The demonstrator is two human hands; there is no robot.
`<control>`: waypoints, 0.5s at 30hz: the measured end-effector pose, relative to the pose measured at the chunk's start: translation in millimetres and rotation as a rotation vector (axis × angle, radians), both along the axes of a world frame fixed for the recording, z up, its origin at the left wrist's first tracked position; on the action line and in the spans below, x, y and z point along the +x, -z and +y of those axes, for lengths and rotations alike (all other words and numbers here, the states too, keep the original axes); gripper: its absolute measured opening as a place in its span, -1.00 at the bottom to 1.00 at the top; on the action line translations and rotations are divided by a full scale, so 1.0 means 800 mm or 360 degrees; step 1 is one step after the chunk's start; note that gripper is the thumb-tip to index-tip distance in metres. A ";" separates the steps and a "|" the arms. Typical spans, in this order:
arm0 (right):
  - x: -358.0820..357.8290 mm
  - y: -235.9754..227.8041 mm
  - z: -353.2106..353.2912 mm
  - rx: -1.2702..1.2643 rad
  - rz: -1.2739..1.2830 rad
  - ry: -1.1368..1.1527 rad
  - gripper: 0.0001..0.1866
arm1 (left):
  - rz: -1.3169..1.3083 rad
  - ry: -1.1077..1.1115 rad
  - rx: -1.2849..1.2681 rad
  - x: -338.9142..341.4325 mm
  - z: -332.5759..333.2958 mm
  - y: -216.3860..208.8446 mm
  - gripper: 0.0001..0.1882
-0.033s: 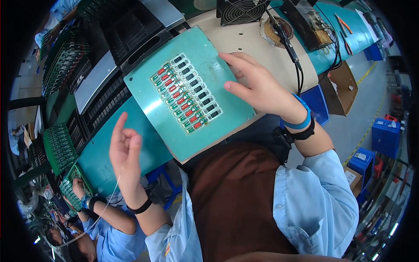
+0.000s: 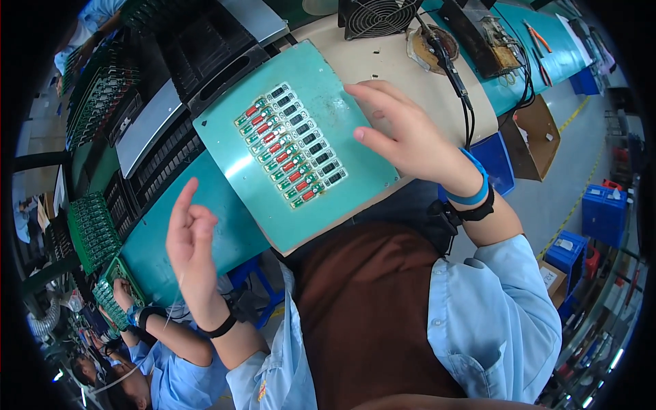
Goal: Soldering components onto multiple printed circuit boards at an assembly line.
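Note:
A green flat board point(image 2: 311, 225) lies tilted in front of me, with a row of small circuit boards point(image 2: 290, 147) carrying red and black parts set into its middle. My right hand point(image 2: 406, 133) is open at the board's right edge, thumb and fingers apart with nothing between them. Whether its fingertips touch the board is hard to tell. My left hand point(image 2: 193, 249) hovers off the board's left side, above the teal bench. Its index finger points out while the other fingers curl loosely, and I see nothing in it.
A black fan point(image 2: 379, 19) and a soldering iron point(image 2: 447, 65) on a cable sit at the back right. Black racks point(image 2: 212, 55) stand at the far left. A co-worker's hand point(image 2: 123, 295) holds green circuit boards point(image 2: 109, 301) at lower left. Pliers point(image 2: 540, 37) lie far right.
My left hand has shifted slightly left and its thumb has drawn in. My right hand and the green board have hardly moved.

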State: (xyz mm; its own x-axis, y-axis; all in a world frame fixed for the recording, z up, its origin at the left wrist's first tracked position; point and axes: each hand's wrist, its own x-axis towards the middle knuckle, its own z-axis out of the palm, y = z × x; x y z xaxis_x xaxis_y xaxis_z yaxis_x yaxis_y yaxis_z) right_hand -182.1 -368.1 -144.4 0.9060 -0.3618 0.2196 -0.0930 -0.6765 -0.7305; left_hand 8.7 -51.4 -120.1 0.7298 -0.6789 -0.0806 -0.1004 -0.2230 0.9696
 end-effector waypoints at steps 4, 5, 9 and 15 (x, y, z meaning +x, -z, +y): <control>-0.010 -0.020 0.015 -0.0314 -0.0269 0.0058 -0.56 | 0.0229 0.0388 -0.0186 -0.016 -0.009 -0.046 -0.25; -0.010 -0.022 0.024 -0.0309 -0.0270 0.0065 -0.56 | 0.0376 0.0566 -0.0268 -0.021 -0.019 -0.054 -0.16; 0.001 -0.028 0.074 -0.0056 -0.0334 -0.0496 -0.67 | 0.0039 0.0553 -0.0152 -0.078 -0.086 -0.067 0.13; -0.007 -0.029 0.099 0.0357 -0.0458 -0.0863 -0.83 | 0.0044 0.0529 -0.0474 -0.119 -0.116 -0.058 0.16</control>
State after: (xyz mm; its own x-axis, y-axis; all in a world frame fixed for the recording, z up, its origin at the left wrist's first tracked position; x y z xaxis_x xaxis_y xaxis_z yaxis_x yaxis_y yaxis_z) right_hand -187.5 -289.2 -121.4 0.8890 0.0648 0.4533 0.4392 -0.4009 -0.8040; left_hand -86.4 -144.1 -73.9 0.4684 -0.8728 0.1375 -0.0924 0.1064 0.9900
